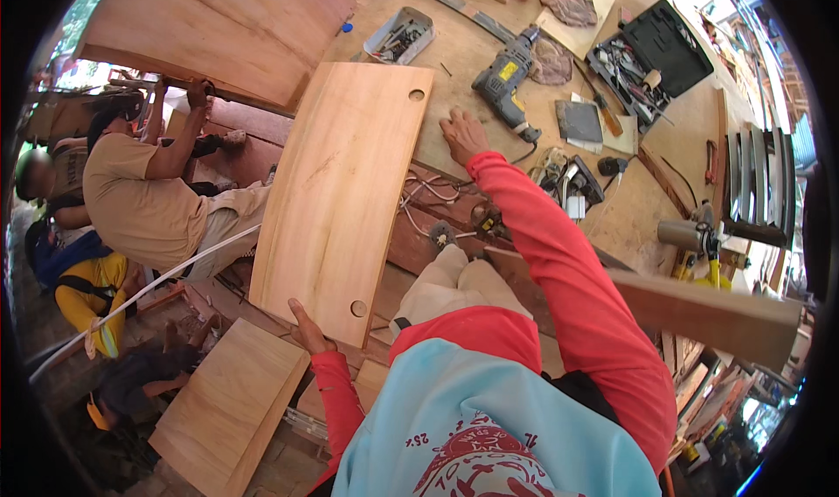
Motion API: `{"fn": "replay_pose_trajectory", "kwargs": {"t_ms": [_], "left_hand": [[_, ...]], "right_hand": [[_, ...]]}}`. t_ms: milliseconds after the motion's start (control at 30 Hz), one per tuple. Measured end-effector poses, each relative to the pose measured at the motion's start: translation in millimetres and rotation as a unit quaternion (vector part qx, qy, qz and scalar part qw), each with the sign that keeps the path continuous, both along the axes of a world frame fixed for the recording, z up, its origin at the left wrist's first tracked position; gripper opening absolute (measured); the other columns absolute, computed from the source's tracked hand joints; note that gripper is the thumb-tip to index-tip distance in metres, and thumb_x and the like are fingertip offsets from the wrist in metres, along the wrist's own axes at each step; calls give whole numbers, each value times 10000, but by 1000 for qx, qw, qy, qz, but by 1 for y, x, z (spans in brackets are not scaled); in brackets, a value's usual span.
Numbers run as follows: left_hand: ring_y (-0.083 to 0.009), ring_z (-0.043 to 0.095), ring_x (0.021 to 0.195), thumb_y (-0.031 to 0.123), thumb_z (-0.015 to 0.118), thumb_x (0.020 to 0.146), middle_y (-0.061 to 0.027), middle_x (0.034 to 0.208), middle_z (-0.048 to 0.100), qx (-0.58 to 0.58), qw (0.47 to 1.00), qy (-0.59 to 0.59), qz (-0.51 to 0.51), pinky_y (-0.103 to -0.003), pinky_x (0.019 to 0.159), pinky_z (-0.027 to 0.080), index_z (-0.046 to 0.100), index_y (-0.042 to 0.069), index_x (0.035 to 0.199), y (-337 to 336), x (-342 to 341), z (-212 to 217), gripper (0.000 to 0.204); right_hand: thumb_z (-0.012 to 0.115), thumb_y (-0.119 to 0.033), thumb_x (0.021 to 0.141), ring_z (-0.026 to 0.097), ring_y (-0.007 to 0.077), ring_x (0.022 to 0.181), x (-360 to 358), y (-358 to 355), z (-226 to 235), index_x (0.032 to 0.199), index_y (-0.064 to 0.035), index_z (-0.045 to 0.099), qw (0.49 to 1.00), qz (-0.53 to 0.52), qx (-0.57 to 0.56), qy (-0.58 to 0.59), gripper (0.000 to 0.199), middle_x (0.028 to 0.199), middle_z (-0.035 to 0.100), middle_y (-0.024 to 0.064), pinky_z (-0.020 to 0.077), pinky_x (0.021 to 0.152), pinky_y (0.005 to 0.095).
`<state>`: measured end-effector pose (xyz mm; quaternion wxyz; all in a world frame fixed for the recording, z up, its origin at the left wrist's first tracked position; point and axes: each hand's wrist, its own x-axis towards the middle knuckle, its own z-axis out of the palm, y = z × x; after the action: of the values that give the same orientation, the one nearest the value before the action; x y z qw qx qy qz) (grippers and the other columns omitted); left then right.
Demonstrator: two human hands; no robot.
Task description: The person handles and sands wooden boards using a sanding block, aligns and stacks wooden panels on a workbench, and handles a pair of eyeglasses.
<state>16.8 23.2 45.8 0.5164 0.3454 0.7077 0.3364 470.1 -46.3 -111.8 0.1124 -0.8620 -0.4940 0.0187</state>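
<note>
A long wooden panel [336,191] reaches from the workbench edge toward me, with a round recess near each right-hand corner. My left hand [309,329] grips its near end, the thumb lying on the top face and the other fingers hidden under it. On the bench top, to the right of the panel's far end, my right hand [463,136] rests with its fingers apart and nothing in it. A grey power drill [507,78] lies just beyond that hand, its cord trailing nearby.
The workbench [463,43] carries a parts tray [400,36], an open tool case [651,65] and a sanding block [578,121]. Another person [149,182] works beside a large board [210,30] at left. Stacked panels [232,401] lie low at left; a plank [708,314] juts out at right.
</note>
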Motion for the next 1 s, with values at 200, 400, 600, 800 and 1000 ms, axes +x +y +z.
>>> {"fn": "replay_pose_trajectory", "kwargs": {"t_ms": [200, 400, 600, 800, 1000], "left_hand": [[-280, 651, 933, 501, 662, 879, -199, 1199, 599, 73, 996, 46, -5, -370, 801, 572, 479, -161, 1240, -3, 1, -45, 776], [-298, 586, 1119, 554, 604, 891, -199, 1346, 507, -34, 998, 42, -39, -425, 915, 539, 397, -108, 1363, -46, 19, -3, 839], [-300, 566, 1152, 590, 573, 893, -193, 1398, 465, -55, 996, 36, -55, -436, 967, 508, 378, -44, 1415, -42, 13, -27, 843], [-309, 544, 1190, 613, 549, 897, -162, 1411, 467, -77, 986, 83, -126, -437, 1011, 467, 361, 36, 1454, -30, -13, -33, 824], [-311, 468, 1284, 675, 483, 894, -133, 1472, 412, -88, 975, -83, -188, -430, 1087, 386, 286, 38, 1486, 4, -41, -59, 892]], "right_hand": [[627, -60, 763, 580, 379, 968, 16, -47, -31, 964, -61, 582, 993, -98, 53, 46, 206, 1024, 540, 195, 522, 732, 459], [607, -120, 731, 528, 416, 904, -107, -38, 49, 901, 1, 546, 928, -152, 303, 158, 217, 898, 558, 233, 449, 716, 492], [575, -284, 949, 675, 248, 827, -219, -280, 137, 1025, -15, 643, 314, -197, 240, 897, 288, 976, 695, 143, 547, 758, 362], [617, -384, 928, 541, 232, 1187, -168, -578, 107, 1159, -101, 566, 130, -751, 593, 261, 368, 1127, 637, 106, 383, 1054, 481], [678, -435, 892, 440, 264, 1260, -98, -623, 63, 1334, -119, 438, 392, -494, 734, 252, 594, 1337, 463, 84, 377, 1031, 424]]}}
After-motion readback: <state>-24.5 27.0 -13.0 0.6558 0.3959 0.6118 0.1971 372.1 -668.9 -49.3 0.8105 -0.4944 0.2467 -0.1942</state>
